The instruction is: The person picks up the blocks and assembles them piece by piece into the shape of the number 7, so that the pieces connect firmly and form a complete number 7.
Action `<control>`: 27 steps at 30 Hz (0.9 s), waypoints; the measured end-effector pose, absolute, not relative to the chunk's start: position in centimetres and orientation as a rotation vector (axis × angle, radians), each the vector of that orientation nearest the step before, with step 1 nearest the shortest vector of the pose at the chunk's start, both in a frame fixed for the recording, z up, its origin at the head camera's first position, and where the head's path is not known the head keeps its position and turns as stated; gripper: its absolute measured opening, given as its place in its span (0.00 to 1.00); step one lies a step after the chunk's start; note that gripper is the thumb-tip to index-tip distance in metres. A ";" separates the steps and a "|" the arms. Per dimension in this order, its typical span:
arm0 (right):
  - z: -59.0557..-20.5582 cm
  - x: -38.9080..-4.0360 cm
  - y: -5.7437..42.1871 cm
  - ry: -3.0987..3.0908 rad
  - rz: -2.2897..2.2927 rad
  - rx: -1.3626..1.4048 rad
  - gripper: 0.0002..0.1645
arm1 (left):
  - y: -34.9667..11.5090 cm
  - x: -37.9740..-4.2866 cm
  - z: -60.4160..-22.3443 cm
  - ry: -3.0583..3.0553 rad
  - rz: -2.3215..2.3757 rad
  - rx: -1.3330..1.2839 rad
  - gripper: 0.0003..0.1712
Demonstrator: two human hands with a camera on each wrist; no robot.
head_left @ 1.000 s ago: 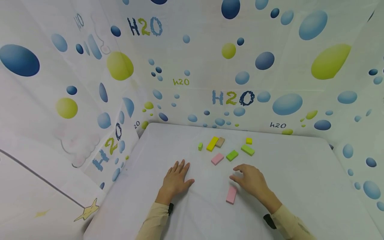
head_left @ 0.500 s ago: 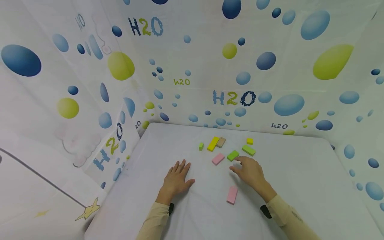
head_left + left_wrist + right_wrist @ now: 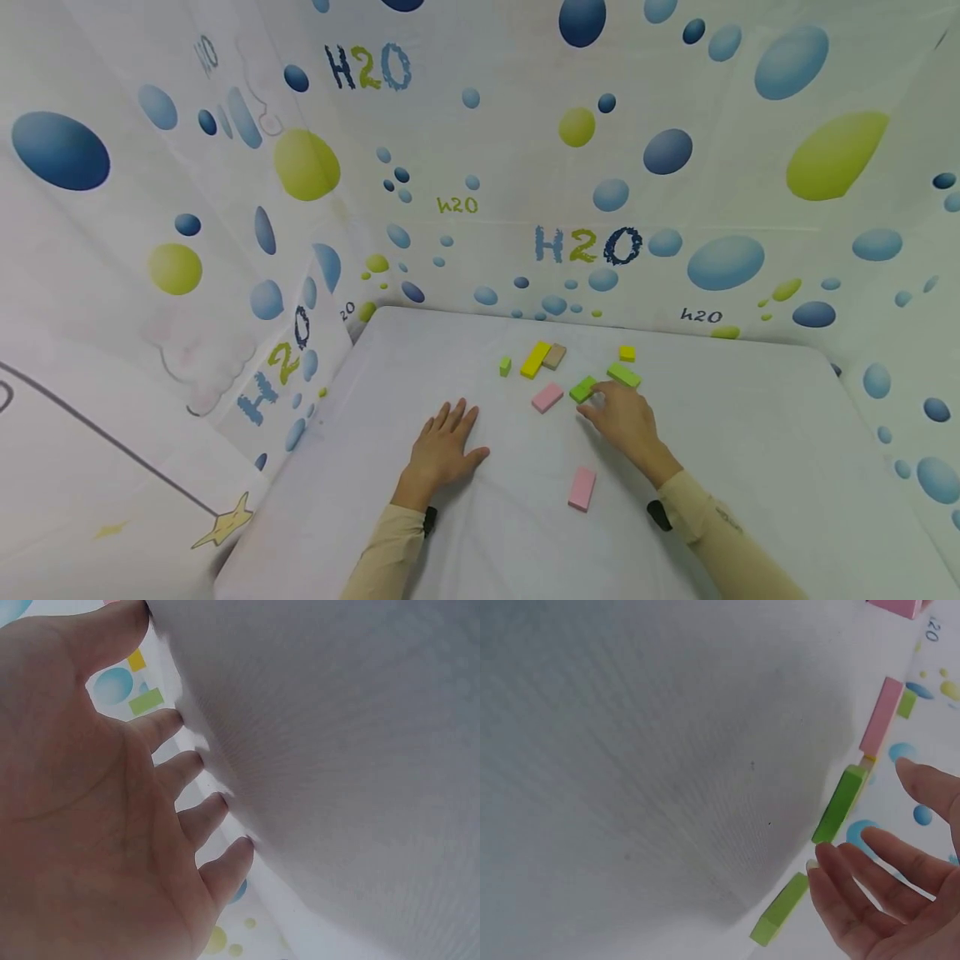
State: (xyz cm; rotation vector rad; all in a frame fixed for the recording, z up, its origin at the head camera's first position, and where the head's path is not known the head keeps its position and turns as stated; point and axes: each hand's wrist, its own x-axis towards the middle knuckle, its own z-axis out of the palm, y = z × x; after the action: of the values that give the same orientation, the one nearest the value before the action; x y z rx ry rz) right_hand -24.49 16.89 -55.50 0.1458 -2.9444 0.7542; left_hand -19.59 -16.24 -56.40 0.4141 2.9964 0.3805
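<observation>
My left hand (image 3: pixel 441 446) rests palm down on the white table, fingers spread, holding nothing. In the left wrist view its fingertips (image 3: pixel 217 806) meet the cloth. My right hand (image 3: pixel 626 417) hovers at a green block (image 3: pixel 581 389), its fingers loosely bent and thumb apart. In the right wrist view the fingertips (image 3: pixel 825 855) are right at the near end of the green block (image 3: pixel 840 805), with nothing gripped. A light green block (image 3: pixel 625 375) lies just beyond this hand. One pink block (image 3: pixel 547 397) lies left of the green one; another pink block (image 3: pixel 582 489) lies nearer my body.
Farther back lie a long yellow block (image 3: pixel 536 359) against a tan block (image 3: pixel 555 357), a small green block (image 3: pixel 506 367) and a yellow cube (image 3: pixel 627 353). The white table (image 3: pixel 750 467) is backed by a wall (image 3: pixel 510 150) printed with blue and green bubbles.
My right hand has moved forward, away from the nearer pink block to the green block. The left hand has stayed in place, and the blocks lie as before.
</observation>
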 end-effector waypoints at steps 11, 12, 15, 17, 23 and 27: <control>-55.6 -25.9 16.6 -2.952 0.693 0.128 0.34 | -16.3 -19.7 -56.4 2.993 0.375 0.407 0.44; -55.7 -26.1 16.5 -2.953 0.683 0.120 0.34 | -16.3 -19.7 -56.3 2.995 0.373 0.408 0.44; -55.8 -26.5 16.4 -2.958 0.655 0.111 0.34 | -16.3 -19.7 -56.3 3.002 0.359 0.407 0.44; -55.9 -26.8 16.3 -2.962 0.645 0.096 0.33 | -16.3 -19.8 -56.3 3.002 0.355 0.404 0.44; -56.1 -27.1 16.2 -2.980 0.693 0.041 0.30 | -16.3 -19.8 -56.6 2.996 0.373 0.414 0.44; -56.2 -27.3 16.4 -2.988 0.694 0.035 0.29 | -16.4 -19.8 -56.8 2.999 0.377 0.419 0.44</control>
State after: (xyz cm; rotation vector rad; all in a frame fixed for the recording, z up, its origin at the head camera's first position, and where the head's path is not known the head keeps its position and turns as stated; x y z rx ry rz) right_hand -27.25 16.40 -56.18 0.0353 -2.9879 0.6938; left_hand -19.80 -16.35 -56.76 0.4186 2.9986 0.3767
